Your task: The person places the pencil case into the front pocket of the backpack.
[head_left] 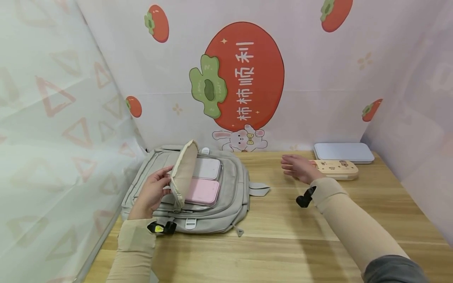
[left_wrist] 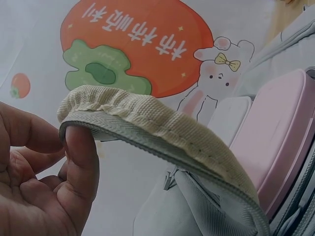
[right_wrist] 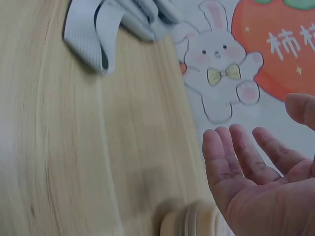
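A grey backpack [head_left: 231, 212] lies flat on the table, its front pocket unzipped. My left hand [head_left: 153, 190] pinches the edge of the raised pocket flap [head_left: 185, 169], fingers and thumb at its zipper rim in the left wrist view. Inside the pocket lie a white case [head_left: 207, 168] and a pink case [head_left: 203, 191], side by side. My right hand [head_left: 299, 168] hovers over the table with extended fingers and holds nothing. Just beside it is a cream pencil case [head_left: 337, 168] with small printed figures, partly hidden behind that hand and wrist.
A pale blue-white case [head_left: 343, 152] lies behind the cream one at the back right. A grey strap [head_left: 259, 189] sticks out from the backpack's right side onto the wooden table [head_left: 269, 243]. Printed cloth walls [head_left: 308, 78] close off the back and sides.
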A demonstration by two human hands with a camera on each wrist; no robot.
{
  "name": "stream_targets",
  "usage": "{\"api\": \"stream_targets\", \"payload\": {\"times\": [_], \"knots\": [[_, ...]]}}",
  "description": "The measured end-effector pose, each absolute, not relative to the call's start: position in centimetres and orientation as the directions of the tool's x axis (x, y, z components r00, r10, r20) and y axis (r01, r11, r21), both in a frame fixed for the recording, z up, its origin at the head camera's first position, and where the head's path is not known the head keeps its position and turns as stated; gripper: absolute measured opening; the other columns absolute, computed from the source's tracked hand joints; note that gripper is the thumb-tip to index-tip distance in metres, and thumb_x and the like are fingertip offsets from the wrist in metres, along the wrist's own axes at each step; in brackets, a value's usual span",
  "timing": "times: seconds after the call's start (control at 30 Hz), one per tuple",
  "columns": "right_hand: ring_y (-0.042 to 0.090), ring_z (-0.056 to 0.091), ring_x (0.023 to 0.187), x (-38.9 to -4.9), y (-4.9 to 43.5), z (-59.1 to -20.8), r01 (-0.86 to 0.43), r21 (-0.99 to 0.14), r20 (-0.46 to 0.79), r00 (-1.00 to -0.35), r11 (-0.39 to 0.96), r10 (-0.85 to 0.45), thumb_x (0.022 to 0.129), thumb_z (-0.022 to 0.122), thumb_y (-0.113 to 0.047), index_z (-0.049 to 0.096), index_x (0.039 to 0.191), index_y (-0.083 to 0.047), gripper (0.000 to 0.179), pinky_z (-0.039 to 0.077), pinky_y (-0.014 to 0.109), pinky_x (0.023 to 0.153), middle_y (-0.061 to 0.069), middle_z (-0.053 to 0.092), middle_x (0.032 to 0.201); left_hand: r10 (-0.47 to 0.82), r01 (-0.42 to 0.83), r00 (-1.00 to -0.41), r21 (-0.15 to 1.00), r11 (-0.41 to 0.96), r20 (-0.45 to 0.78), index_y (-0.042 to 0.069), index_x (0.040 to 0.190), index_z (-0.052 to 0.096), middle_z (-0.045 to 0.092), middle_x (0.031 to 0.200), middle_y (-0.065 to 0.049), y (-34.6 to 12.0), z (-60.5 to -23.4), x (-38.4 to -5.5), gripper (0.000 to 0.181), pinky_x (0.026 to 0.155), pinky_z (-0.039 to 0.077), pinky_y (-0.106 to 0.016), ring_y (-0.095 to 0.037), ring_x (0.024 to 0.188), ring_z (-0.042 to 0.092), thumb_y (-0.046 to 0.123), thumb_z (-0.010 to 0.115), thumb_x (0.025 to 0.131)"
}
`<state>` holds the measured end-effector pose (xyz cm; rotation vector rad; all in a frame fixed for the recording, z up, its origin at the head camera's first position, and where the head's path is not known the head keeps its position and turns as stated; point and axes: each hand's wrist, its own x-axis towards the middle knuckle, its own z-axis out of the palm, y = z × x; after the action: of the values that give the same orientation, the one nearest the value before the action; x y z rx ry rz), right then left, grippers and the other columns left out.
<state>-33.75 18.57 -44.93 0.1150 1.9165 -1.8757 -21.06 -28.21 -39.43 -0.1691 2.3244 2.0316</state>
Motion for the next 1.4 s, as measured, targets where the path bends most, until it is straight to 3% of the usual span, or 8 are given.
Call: {"api": "stream_targets", "payload": {"times": [0.27, 0.53, 0.83, 0.97, 1.1, 1.23, 1.3, 1.4], "knots": [[0.029, 0.044, 0.139, -33.4, 22.2, -44.8, 0.352, -0.932, -0.363, -0.907, 0.088, -0.214, 0.113, 0.041, -0.030, 0.013, 0.162, 0.006, 0.067, 0.050, 0.028, 0.101, 0.030, 0.020, 0.164, -0.044, -0.117, -0.993, 0.983, 0.140, -0.112, -0.004, 0.158, 0.034, 0.051, 0.103, -0.003, -28.1, -39.5, -21.1, 0.049, 0.067, 0.053, -0.026, -0.009, 0.086, 0.056, 0.002, 0.040, 0.110], [0.007, 0.059, 0.106, -32.9, 24.7, -45.1, 0.317, -0.942, -0.333, -0.925, 0.111, -0.185, 0.113, 0.041, -0.031, 0.014, 0.161, 0.008, 0.068, 0.053, 0.025, 0.095, 0.028, 0.034, 0.154, -0.026, -0.104, -0.994, 0.982, 0.157, -0.102, -0.003, 0.159, 0.032, 0.051, 0.105, -0.004, -28.0, -39.6, -21.2, 0.049, 0.066, 0.053, -0.026, -0.010, 0.086, 0.055, 0.003, 0.038, 0.111], [0.002, 0.063, 0.099, -32.5, 26.9, -45.3, 0.309, -0.949, -0.315, -0.929, 0.059, -0.193, 0.112, 0.044, -0.028, 0.019, 0.159, 0.010, 0.065, 0.055, 0.023, 0.088, -0.001, 0.062, 0.118, -0.024, -0.113, -0.994, 0.982, 0.152, -0.111, -0.004, 0.159, 0.031, 0.050, 0.104, -0.004, -28.0, -39.4, -21.2, 0.049, 0.066, 0.052, -0.025, -0.008, 0.084, 0.054, 0.002, 0.037, 0.111], [0.002, 0.064, 0.096, -32.5, 27.9, -45.5, 0.314, -0.948, -0.318, -0.932, 0.048, -0.177, 0.113, 0.042, -0.025, 0.017, 0.158, 0.013, 0.064, 0.055, 0.022, 0.086, -0.007, 0.065, 0.104, -0.028, -0.114, -0.993, 0.983, 0.147, -0.111, -0.005, 0.158, 0.032, 0.050, 0.104, -0.003, -28.0, -39.4, -21.1, 0.049, 0.066, 0.052, -0.025, -0.008, 0.084, 0.054, 0.001, 0.037, 0.110], [0.001, 0.061, 0.096, -32.4, 28.9, -45.4, 0.311, -0.945, -0.323, -0.936, 0.106, -0.139, 0.113, 0.039, -0.028, 0.011, 0.160, 0.011, 0.067, 0.054, 0.021, 0.087, 0.008, 0.060, 0.124, -0.028, -0.119, -0.993, 0.984, 0.135, -0.116, -0.006, 0.158, 0.032, 0.050, 0.103, -0.002, -27.9, -39.6, -21.2, 0.049, 0.066, 0.052, -0.024, -0.008, 0.084, 0.054, 0.001, 0.037, 0.110], [-0.001, 0.056, 0.097, -32.1, 29.6, -45.2, 0.308, -0.938, -0.325, -0.941, 0.162, -0.094, 0.113, 0.036, -0.030, 0.009, 0.160, 0.011, 0.068, 0.053, 0.020, 0.088, 0.030, 0.036, 0.151, -0.018, -0.116, -0.993, 0.985, 0.130, -0.114, -0.006, 0.158, 0.031, 0.052, 0.102, -0.001, -27.9, -39.7, -21.3, 0.049, 0.066, 0.052, -0.025, -0.008, 0.084, 0.054, 0.001, 0.037, 0.110], [-0.001, 0.055, 0.097, -32.0, 29.9, -45.3, 0.310, -0.936, -0.327, -0.941, 0.168, -0.084, 0.113, 0.035, -0.030, 0.008, 0.160, 0.011, 0.068, 0.053, 0.020, 0.088, 0.033, 0.027, 0.157, -0.018, -0.117, -0.993, 0.984, 0.136, -0.116, -0.006, 0.158, 0.031, 0.053, 0.103, 0.000, -28.0, -39.7, -21.2, 0.049, 0.066, 0.052, -0.025, -0.008, 0.084, 0.054, 0.002, 0.037, 0.110], [-0.001, 0.056, 0.097, -31.9, 30.0, -45.4, 0.318, -0.935, -0.332, -0.940, 0.157, -0.074, 0.113, 0.037, -0.030, 0.010, 0.161, 0.010, 0.068, 0.054, 0.021, 0.088, 0.030, 0.032, 0.154, -0.030, -0.123, -0.992, 0.982, 0.146, -0.120, -0.006, 0.158, 0.031, 0.053, 0.102, 0.000, -28.1, -39.5, -20.9, 0.049, 0.066, 0.051, -0.025, -0.008, 0.083, 0.054, 0.002, 0.038, 0.110]]}}
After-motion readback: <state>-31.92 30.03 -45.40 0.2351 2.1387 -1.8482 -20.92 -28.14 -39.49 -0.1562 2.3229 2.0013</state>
